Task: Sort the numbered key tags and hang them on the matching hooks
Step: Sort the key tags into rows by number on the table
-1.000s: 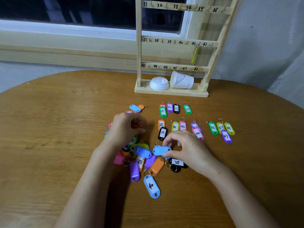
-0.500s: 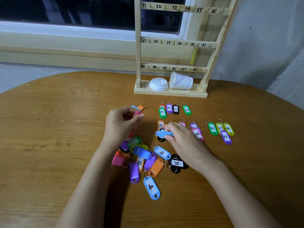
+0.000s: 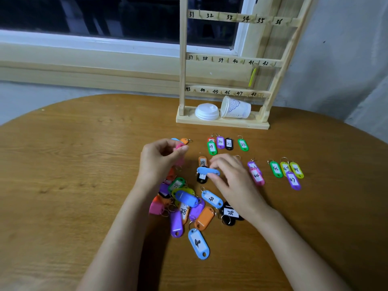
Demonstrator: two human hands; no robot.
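The right hand [image 3: 233,179] has its grip closed on one end of a blue tag [image 3: 206,171]. Thumb and fingertips pinch it so that it sticks out to the left, just over a black tag [image 3: 202,179] and below an orange tag [image 3: 202,161]. The left hand [image 3: 159,160] is raised beside it, its grip pinched on a pink tag [image 3: 180,146] between thumb and forefinger. Between the two forearms lies the unsorted pile [image 3: 184,199] of tags, jumbled and overlapping on the counter [image 3: 63,164], with a light blue tag [image 3: 198,243] at its near edge and a black 36 tag [image 3: 230,213] tucked against the right wrist. Beyond the hands, tags lie in loose number groups: a sorted row [image 3: 228,143] reading 29, 30, 31, 33, a pink 44 tag [image 3: 257,176] just right of the right hand, and farther right a cluster [image 3: 286,171] showing 46, 47 and 48. At the back of the counter stands the wooden hook rack [image 3: 183,59], its rails numbered 31 to 48, and one yellow tag [image 3: 252,77] hangs by hook 41. On the rack's base lie a white lid [image 3: 206,111] and a paper cup [image 3: 236,107] tipped on its side.
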